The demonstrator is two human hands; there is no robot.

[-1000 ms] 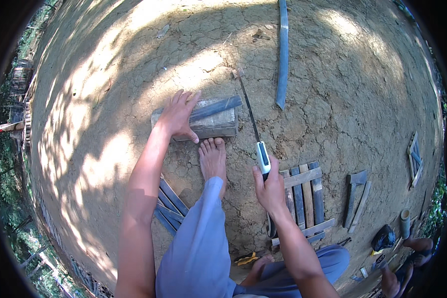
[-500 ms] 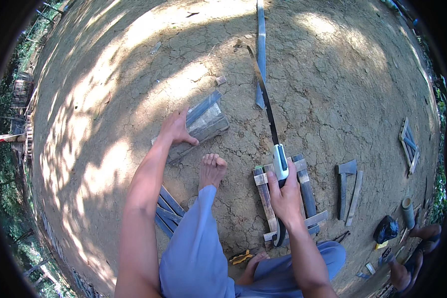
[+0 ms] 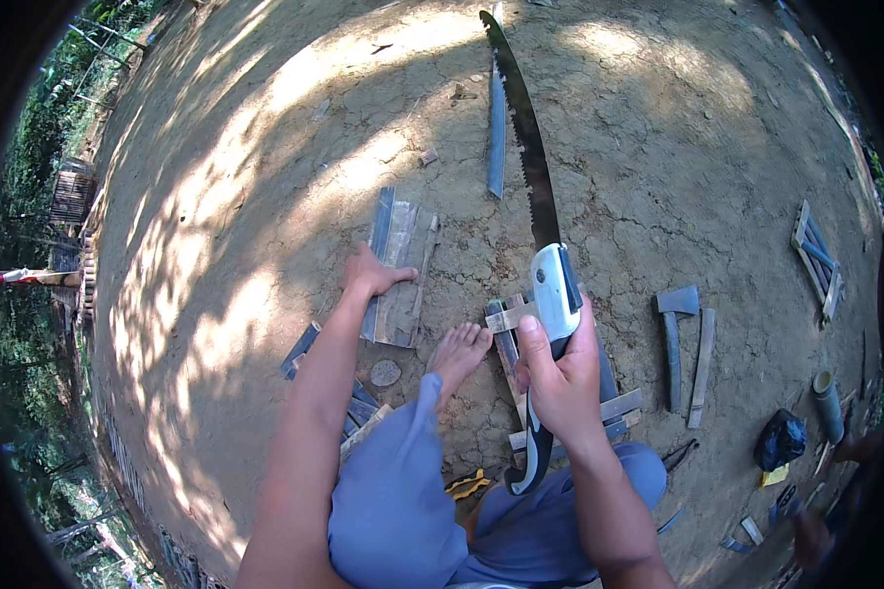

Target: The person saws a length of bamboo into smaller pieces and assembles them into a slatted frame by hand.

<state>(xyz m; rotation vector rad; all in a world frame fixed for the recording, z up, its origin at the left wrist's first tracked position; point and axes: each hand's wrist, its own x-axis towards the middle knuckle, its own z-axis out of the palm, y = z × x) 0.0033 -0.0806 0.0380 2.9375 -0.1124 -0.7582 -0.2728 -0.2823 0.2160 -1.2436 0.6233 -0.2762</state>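
My right hand (image 3: pixel 560 378) is wrapped round the handle of a curved pruning saw (image 3: pixel 530 137). Its dark toothed blade points up and away, touching nothing. My left hand (image 3: pixel 375 275) lies across a weathered wooden block (image 3: pixel 401 304) on the ground, thumb over its top. Along the block's left side runs a narrow bamboo strip (image 3: pixel 380 231), gripped under the fingers of that hand; the fingertips are partly hidden. My bare foot (image 3: pixel 460 355) rests on the soil just right of the block. Below the saw lies a small bamboo frame (image 3: pixel 614 404), partly covered by my right hand.
A long bamboo strip (image 3: pixel 497 137) lies ahead on cracked soil. On the right are a hatchet (image 3: pixel 674 344), a loose slat (image 3: pixel 702 368), another bamboo frame (image 3: pixel 817 257), a bamboo tube (image 3: pixel 827 407) and a black plastic bag (image 3: pixel 781 439). A round stump piece (image 3: pixel 385 373) sits near my left knee.
The saw has come up closer to view, its blade lifted. The block and strip under my left hand have turned to point more straight ahead. My foot now appears farther right and lower.
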